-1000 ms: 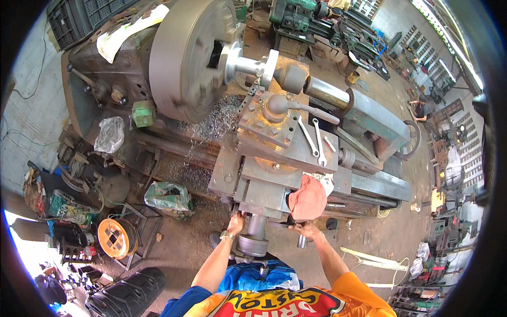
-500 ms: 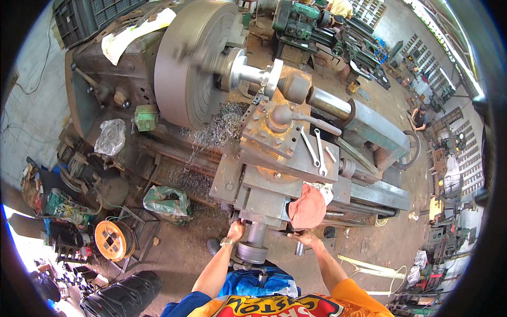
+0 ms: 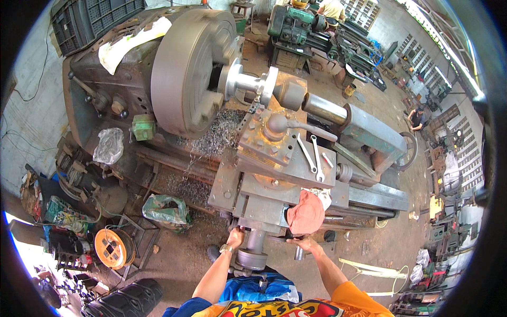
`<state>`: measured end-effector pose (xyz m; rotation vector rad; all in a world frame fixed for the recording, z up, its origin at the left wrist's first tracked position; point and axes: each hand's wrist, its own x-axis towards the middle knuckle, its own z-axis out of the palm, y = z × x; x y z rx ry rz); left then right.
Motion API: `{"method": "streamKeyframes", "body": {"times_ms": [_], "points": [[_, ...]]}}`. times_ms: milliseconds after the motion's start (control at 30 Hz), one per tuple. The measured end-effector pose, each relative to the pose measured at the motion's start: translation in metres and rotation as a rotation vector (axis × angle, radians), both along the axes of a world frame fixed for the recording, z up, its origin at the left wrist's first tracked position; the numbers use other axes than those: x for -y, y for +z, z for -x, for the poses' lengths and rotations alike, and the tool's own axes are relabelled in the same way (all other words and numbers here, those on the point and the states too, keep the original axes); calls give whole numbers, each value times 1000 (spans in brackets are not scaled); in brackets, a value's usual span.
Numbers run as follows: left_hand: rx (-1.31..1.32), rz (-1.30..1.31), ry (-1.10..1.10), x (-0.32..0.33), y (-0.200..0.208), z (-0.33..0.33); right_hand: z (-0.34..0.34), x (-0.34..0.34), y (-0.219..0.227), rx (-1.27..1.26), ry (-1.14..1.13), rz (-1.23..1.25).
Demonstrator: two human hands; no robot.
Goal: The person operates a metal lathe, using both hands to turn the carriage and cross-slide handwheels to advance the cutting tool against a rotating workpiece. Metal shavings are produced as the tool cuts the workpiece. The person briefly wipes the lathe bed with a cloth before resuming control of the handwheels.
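At the front of a large lathe, my left hand point(image 3: 235, 238) is closed beside the grey cross-slide cylinder point(image 3: 255, 242); what its fingers hold is hidden under the carriage point(image 3: 224, 190). My right hand point(image 3: 306, 243) curls at a dark part under the carriage edge, just below a reddish cap point(image 3: 306, 212) and above a short metal handle point(image 3: 299, 254). The thing in its fingers is mostly hidden. Beyond, a blurred chuck point(image 3: 182, 74) holds a shiny flanged shaft point(image 3: 247, 82), supported by the tailstock point(image 3: 369, 124). The tool post point(image 3: 268, 137) stands close to the shaft.
Two wrenches point(image 3: 317, 158) lie on the slide beside the tool post. Metal chips point(image 3: 219, 132) heap below the chuck. An orange cable reel point(image 3: 112, 248) and a green bag point(image 3: 166, 210) are on the left floor. A co-worker point(image 3: 417, 118) crouches far right; another person point(image 3: 331, 9) is at the back.
The chuck's jaws show at a different angle, with its surface blurred by turning. The whole view has shifted slightly. Both hands stay at nearly the same places on the carriage.
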<state>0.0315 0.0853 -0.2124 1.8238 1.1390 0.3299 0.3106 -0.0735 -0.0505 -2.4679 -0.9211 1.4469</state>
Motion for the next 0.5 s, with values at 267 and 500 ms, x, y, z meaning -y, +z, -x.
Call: {"method": "streamKeyframes", "body": {"times_ms": [267,500], "points": [[43,43,92,1,16,-4,-7,17,-36,-49,-117,-146],[-90,239,133,-1,22,-9,-15,23,-53,-24,-166,-126]]}}
